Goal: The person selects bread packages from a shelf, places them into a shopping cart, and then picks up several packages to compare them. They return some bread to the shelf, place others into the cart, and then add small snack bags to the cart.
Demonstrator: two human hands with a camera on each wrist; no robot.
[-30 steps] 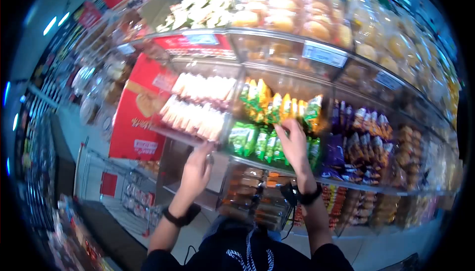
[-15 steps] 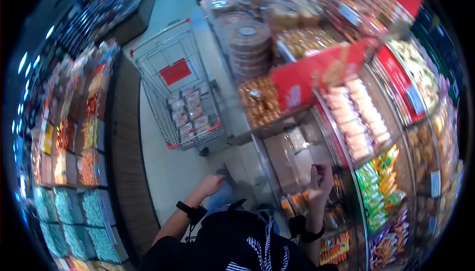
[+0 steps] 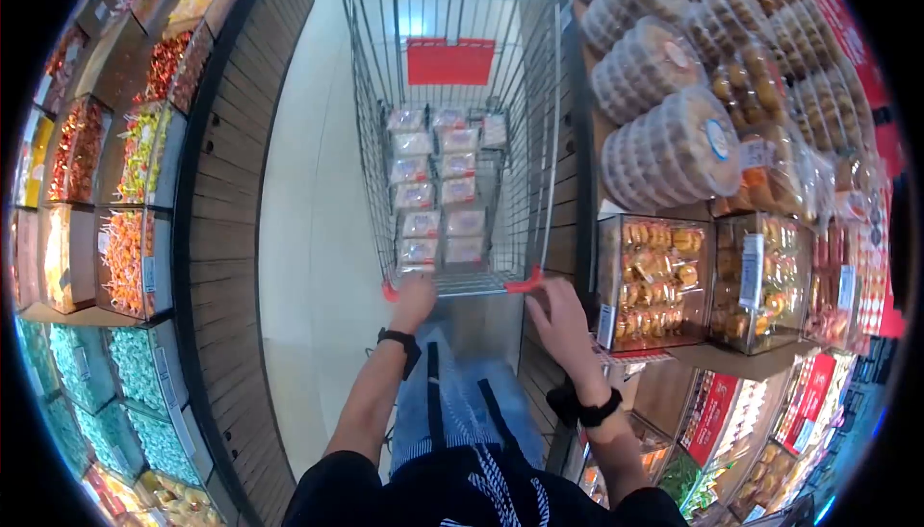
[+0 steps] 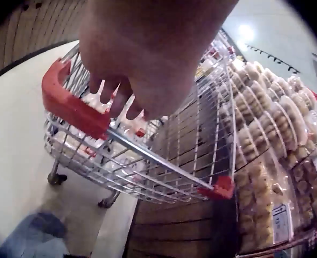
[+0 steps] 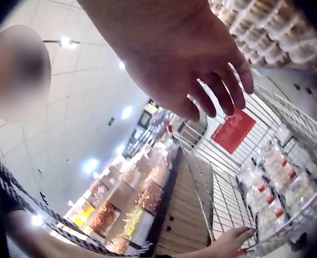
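A metal shopping cart with red plastic corners stands in front of the body. Several clear-wrapped packs with small red labels lie inside it in rows. My left hand is over the near left corner of the cart; in the left wrist view its fingers hang loosely over the rim bar. At the near right corner, my right hand has its fingers extended beside the rim. The right wrist view shows those fingers spread apart with nothing between them.
On the right, stacked round clear tubs and boxes of wrapped baked goods fill a display close to the cart. A wood-sided shelf with candy bins runs along the left. Pale floor shows between shelf and cart.
The view has swung left from the snack shelf to the cart, which is now straight ahead and close. Both hands have moved from the shelf area to the cart's near end.
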